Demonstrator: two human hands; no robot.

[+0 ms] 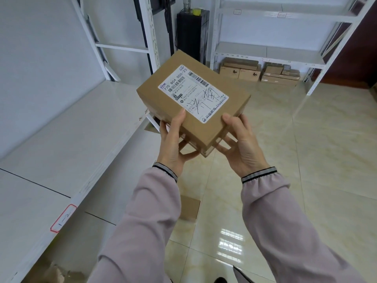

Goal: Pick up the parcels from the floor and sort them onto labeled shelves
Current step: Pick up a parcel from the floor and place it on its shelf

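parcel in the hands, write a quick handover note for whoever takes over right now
Left hand: shut on the parcel, near-left corner, thumb on top.
Right hand: shut on the parcel, near-right corner.
Parcel: held up between both hands, shipping label facing up, over the floor beside the left shelf.
Done: several boxes already sit low on the far rack.
Left: shelve this parcel; another box lies on the floor below.
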